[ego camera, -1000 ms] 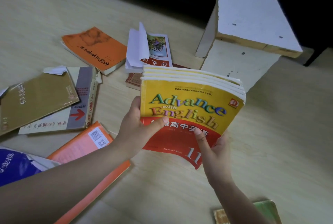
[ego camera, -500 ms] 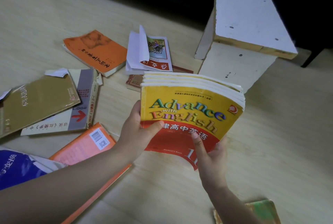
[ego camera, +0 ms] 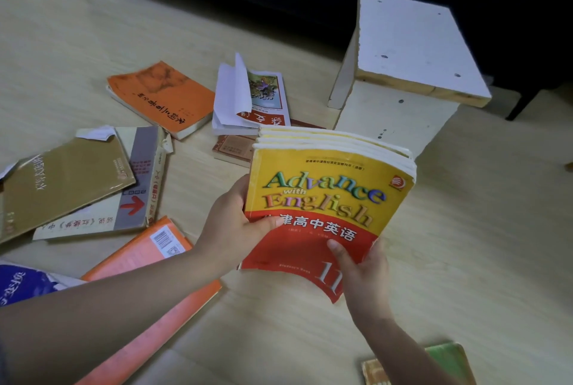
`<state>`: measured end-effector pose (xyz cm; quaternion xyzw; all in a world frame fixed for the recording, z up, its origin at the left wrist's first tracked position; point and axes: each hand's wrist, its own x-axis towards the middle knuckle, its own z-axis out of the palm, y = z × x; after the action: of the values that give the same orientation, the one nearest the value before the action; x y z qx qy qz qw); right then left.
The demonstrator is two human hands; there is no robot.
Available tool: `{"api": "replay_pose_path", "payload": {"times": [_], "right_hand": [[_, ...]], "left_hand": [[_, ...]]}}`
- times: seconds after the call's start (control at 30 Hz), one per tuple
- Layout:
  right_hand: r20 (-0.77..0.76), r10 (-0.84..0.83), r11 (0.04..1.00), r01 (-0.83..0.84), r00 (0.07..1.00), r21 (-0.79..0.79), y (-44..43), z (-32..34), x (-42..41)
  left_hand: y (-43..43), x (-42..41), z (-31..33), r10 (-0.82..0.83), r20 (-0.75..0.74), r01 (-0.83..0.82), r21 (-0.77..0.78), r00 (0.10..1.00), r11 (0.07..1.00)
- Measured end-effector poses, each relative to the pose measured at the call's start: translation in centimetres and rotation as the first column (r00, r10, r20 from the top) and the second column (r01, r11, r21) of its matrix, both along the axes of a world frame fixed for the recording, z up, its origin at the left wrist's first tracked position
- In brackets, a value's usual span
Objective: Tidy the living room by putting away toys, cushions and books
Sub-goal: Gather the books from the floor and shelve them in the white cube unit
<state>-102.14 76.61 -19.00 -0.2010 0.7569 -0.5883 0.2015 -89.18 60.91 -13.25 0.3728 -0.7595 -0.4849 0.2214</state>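
Floor (ego camera: 465, 260) littered with loose books (ego camera: 161, 96); my left hand (ego camera: 229, 229) and right hand (ego camera: 366, 273) grip one yellow stack (ego camera: 325, 192); I judge tidying barely begun.

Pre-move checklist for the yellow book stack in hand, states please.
1. Left hand grips the yellow book stack at its left edge, thumb on the cover: ok.
2. Right hand holds the lower right corner, thumb on the cover: ok.
3. Stack squared: not ok, top edges are stepped.
4. Where the stack goes: cannot tell; the white stand stands just behind it.
5. Floor tidied: not ok, the orange book, the open book and others lie there.
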Motion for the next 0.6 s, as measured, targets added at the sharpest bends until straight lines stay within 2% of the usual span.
{"api": "replay_pose_path", "payload": {"times": [0.3, 0.6], "right_hand": [[-0.018, -0.059, 0.998, 0.059, 0.998, -0.012, 4.4, 3.1, -3.6], [-0.026, -0.226, 0.972, 0.224, 0.974, -0.069, 10.3, 7.2, -9.4]], "left_hand": [[2.6, -4.3, 3.2, -0.148, 0.049, 0.152, -0.084, 0.988, 0.985], [7.1, -13.1, 8.6, -0.315, 0.098, 0.328, -0.168, 0.944, 0.93]]}}
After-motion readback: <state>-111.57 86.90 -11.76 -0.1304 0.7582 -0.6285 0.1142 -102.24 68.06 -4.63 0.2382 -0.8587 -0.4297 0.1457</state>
